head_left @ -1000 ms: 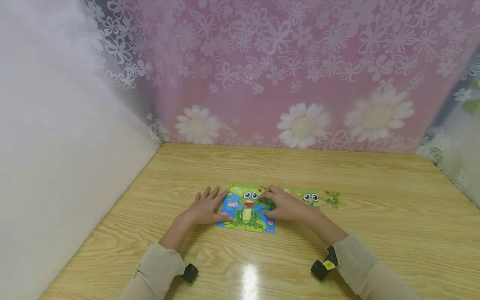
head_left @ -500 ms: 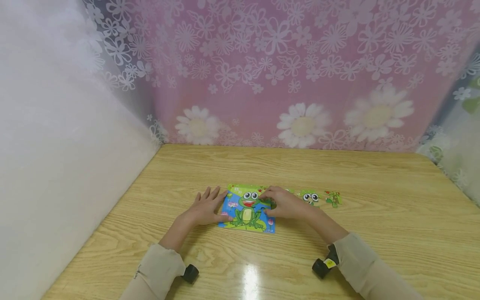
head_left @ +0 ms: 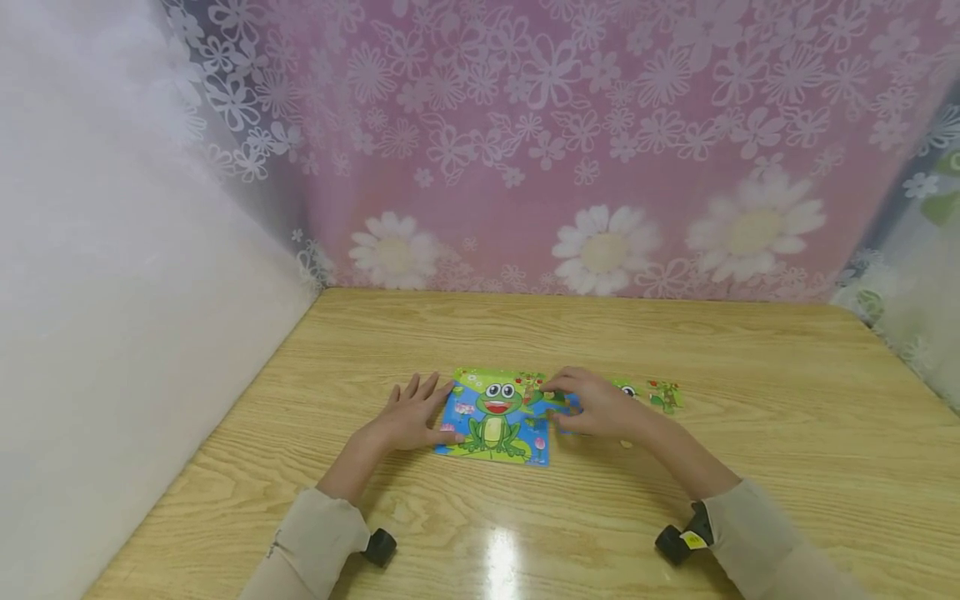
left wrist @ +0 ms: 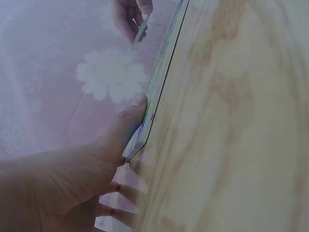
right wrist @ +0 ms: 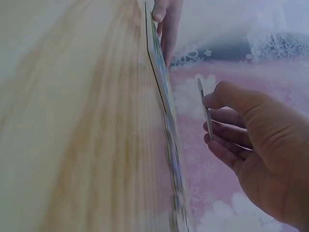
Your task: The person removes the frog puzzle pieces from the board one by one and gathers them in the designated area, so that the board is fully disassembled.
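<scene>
Right hand [head_left: 600,408] shifted right just now, pinching a thin, flat, pale-edged puzzle piece [right wrist: 206,114] between thumb and fingers; piece is unseated. Just left: rectangular green-and-blue frog board [head_left: 491,429], upper-right corner now uncovered. Right: loose green-and-brown printed piece [head_left: 664,397]. Farther left: left hand [head_left: 408,421], fingers spread, thumb on board.

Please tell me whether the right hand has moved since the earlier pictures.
Yes: in the head view, the right hand has moved rightward, away from the frog puzzle's middle.
</scene>
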`<state>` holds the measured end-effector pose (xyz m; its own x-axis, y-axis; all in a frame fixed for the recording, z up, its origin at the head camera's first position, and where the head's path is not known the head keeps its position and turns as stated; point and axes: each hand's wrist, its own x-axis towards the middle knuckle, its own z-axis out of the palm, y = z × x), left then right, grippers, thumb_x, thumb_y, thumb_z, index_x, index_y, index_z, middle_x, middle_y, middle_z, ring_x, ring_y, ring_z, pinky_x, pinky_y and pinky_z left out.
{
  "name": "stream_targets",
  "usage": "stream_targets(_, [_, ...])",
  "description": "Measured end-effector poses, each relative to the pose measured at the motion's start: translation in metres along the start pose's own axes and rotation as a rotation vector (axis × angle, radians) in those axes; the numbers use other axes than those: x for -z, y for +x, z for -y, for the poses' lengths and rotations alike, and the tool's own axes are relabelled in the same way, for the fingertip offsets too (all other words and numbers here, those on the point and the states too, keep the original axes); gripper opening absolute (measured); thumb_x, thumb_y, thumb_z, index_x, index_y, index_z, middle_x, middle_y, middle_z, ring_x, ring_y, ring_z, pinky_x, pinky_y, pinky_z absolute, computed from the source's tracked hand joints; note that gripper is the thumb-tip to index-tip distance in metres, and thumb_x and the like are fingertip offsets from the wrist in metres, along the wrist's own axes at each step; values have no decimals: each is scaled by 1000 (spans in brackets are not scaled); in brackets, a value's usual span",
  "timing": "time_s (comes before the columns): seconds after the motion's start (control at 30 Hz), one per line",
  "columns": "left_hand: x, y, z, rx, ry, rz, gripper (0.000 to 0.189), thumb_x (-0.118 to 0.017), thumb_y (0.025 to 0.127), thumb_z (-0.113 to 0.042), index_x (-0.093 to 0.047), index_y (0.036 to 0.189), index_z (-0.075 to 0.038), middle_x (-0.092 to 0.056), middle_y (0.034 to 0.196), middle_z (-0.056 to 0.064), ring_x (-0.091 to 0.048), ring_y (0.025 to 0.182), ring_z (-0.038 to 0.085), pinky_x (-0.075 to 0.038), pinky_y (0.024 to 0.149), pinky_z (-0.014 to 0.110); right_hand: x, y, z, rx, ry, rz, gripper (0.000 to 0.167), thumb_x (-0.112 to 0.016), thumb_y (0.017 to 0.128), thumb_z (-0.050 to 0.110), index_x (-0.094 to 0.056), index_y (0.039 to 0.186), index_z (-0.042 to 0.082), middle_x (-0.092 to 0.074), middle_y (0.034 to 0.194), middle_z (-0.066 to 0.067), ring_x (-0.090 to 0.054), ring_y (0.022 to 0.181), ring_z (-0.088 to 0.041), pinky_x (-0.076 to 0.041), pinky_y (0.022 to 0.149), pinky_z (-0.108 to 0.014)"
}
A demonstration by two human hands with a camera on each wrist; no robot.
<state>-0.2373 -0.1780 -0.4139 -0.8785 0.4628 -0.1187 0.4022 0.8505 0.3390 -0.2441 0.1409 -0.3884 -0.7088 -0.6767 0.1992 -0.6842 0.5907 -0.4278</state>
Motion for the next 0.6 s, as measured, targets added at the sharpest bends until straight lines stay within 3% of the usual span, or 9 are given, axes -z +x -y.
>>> stream_targets(0.27, [2, -1, -1, 11, -26, 5, 87, -53, 83, -61, -17, 149, -16, -4, 152, 14, 5, 135, 37, 3, 103, 58, 13, -26, -9, -32, 26, -69, 38, -67, 81, 10, -60, 117, 3, -54, 114, -8, -52, 103, -27, -47, 78, -42])
stream_targets(0.4, [2, 0, -2, 15, -42, -14, 74, -48, 90, -53, -20, 148, -15, -7, 151, 16, 2, 135, 39, 1, 102, 59, 21, -40, -14, -25, 38, -84, 38, -66, 80, 2, -59, 118, 1, -53, 114, -10, -52, 100, -28, -48, 71, -39])
stream_targets(0.6, [2, 2, -1, 20, -68, -52, 57, -39, 98, -42, -28, 146, -14, -15, 150, 17, -3, 134, 41, -3, 102, 61, 34, -64, -19, -61, 32, -110, 38, -69, 80, 1, -59, 117, -1, -51, 116, -15, -49, 105, -35, -46, 78, -47])
